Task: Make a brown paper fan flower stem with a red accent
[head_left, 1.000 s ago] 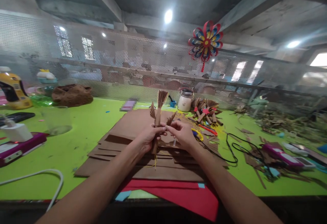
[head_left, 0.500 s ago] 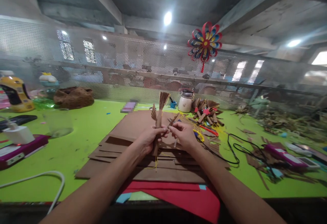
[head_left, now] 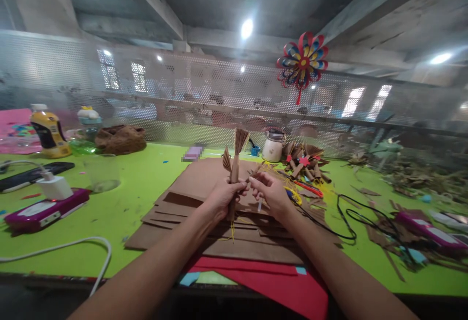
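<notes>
Above the stacked flat brown paper sheets [head_left: 193, 182], person's left hand [head_left: 223, 198] grips a near-upright rolled brown paper tube [head_left: 235, 170] with pleated fan top, thin yellow string [head_left: 233, 232] hanging below. Right hand [head_left: 273, 194] pinches a small brown paper piece [head_left: 257, 169] just beside it.

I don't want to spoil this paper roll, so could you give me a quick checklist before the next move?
1. Paper roll secured: ok; the left-hand grip is wrapped around it, nearly upright.
2. Small brown piece in place: cannot tell; it shows at the fingertips of the right-hand grip, too blurred to judge.
3. Yellow thread tucked away: not ok; it dangles below the roll.
4. Black cord well away: not ok; it runs close by the right forearm.
5. Brown sheets squared up: not ok; their near edges are staggered.
</notes>
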A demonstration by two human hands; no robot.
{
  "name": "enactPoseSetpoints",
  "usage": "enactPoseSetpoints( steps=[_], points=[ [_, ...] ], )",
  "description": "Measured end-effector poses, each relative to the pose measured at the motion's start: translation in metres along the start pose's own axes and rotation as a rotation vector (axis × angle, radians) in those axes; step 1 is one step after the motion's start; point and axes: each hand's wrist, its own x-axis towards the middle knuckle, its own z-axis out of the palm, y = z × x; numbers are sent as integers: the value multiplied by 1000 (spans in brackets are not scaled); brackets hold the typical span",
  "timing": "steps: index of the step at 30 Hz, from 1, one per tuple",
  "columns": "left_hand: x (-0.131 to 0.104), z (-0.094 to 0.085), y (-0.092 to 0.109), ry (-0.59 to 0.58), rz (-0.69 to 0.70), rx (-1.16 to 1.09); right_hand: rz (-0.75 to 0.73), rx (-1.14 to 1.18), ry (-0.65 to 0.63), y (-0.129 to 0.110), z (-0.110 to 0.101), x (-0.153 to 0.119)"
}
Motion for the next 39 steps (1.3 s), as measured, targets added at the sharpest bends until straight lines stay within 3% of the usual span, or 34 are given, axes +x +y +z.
enactPoseSetpoints(
  steps=[7, 12, 19, 25, 33, 36, 39],
  points=[
    [-1, 3, -4, 10, 21, 60, -32, -20, 151, -1, 1, 1],
    [-3, 4, -2, -37, 3, 5, -3, -32, 106, -4, -6, 3],
    [-5, 4, 4, -91, -91, -100, 45, 131, 91, -8, -23, 10],
    [-1, 2, 1, -129, -58, -88, 127, 202, -81, -9, -31, 11],
    [0, 2, -1, -241, -92, -19, 131, 148, -248, -4, -25, 9],
    [0, 2, 0, -202, -65, -31, 133, 128, -222, -2, -26, 11],
    [2, 2, 2, -104, -52, -47, 109, 66, -75, -4, -34, 16]
  ],
)
